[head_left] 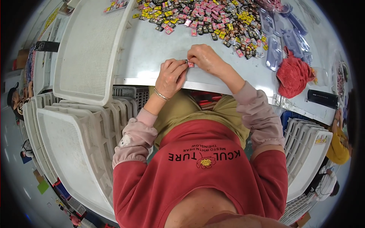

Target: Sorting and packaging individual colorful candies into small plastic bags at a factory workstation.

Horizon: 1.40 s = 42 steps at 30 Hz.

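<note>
Close to the front edge of the metal table, my two hands meet at the fingertips. Between them is a small pink block-shaped piece (191,65) with a dark part at its left end. My left hand (171,75), with a bracelet at the wrist, is closed and pinches the piece from the left. My right hand (205,59) has its fingers bent and pressed together at the piece's right and upper side. Fingers hide part of the piece. Beyond my hands spreads a heap of similar small pink, black and yellow pieces (207,19).
A white perforated tray (89,53) overlaps the table's left side, with stacked trays (61,133) below. At right lie clear plastic shells (274,51), a red cloth (294,74) and a black cylindrical object (322,98). More white trays (308,152) stand low right; other people are at both sides.
</note>
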Motion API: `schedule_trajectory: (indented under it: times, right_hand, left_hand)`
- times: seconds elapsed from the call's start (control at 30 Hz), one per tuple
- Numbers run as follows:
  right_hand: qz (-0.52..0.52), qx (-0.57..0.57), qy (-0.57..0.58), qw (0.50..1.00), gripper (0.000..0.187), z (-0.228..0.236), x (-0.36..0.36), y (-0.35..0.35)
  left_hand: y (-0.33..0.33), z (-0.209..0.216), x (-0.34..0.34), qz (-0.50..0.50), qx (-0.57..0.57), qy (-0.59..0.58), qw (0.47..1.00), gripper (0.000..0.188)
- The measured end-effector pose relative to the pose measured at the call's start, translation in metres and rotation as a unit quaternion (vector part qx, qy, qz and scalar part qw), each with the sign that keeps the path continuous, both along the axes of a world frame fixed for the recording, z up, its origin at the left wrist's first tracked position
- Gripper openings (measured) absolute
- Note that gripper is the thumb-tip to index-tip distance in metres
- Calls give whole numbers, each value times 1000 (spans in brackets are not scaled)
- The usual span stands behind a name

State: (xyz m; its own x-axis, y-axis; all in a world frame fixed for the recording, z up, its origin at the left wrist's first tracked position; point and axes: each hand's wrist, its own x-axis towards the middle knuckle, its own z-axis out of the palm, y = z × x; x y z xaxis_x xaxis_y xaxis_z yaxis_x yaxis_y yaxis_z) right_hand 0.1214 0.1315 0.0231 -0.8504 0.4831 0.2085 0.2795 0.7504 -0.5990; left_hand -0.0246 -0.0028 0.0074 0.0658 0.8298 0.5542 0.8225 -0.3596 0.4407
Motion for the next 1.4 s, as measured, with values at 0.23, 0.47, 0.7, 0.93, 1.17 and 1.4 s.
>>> schedule_trajectory:
  times: [0.23,0.47,0.7,0.93,1.17,1.4]
  right_hand:
    - [-42,66,-32,996,8,-3,4,-31]
    - [-219,-25,128,967,16,15,54,43]
    - [-245,191,-17,950,23,-7,59,69]
    - [-200,-419,160,871,18,8,73,59]
    - [-62,-418,5,907,14,8,38,30]
    - [-83,-48,8,995,8,-4,13,-11]
  left_hand:
    - [-4,-2,0,-2,-19,-2,1000,33]
    - [-5,3,-1,1,-44,37,998,36]
    - [-6,7,4,7,-42,42,998,34]
    - [-9,12,4,16,-28,63,997,38]
    - [-4,10,1,-58,-46,37,997,37]
    - [-3,5,-1,-62,-27,34,997,36]
